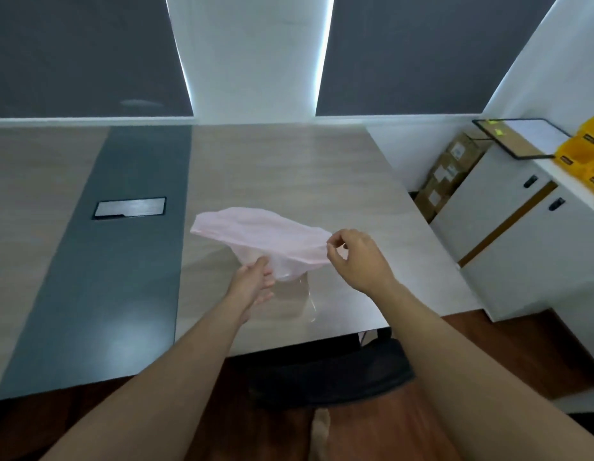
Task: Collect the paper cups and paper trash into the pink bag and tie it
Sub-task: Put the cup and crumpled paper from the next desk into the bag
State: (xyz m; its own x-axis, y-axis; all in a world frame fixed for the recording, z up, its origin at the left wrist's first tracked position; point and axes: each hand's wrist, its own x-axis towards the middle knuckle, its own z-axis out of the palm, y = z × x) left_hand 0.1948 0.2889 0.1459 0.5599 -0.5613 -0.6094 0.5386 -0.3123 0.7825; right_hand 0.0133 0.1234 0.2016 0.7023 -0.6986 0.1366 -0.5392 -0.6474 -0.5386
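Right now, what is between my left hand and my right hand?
The pink bag spans the gap: the left hand grips its lower part, the right hand pinches its edge. The head view shows this.

No text is legible. The yellow bins [581, 154] on top of the white cabinet [508, 234] carry small dark labels, and the cardboard boxes [450, 171] just left of that cabinet carry white stickers, all too blurred to read.
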